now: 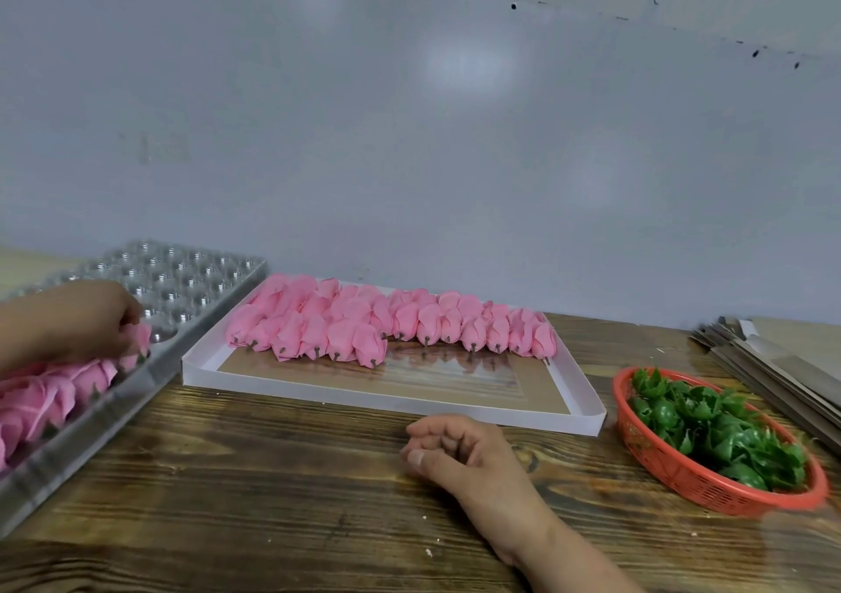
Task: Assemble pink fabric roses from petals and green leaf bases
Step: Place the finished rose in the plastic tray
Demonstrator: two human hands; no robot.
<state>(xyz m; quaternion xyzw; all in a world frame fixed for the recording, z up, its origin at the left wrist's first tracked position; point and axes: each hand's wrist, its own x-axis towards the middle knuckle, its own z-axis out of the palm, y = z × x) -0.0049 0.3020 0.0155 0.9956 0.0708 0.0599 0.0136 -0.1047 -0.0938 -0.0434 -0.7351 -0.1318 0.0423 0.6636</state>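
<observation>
Wooden table, items directly on top.
Held clear cavity tray at left, white shallow tray at centre, red basket at right, flat cardboard stack far right; right hand rested near front.

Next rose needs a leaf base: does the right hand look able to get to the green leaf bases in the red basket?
Probably yes. The right hand rests empty on the table, beside the red basket; the green leaf bases lie uncovered, with bare wood between.

Glossy clear plastic tray is gleaming beside matt pink cloth roses, a red plastic mesh basket and a grainy wooden table.
</observation>
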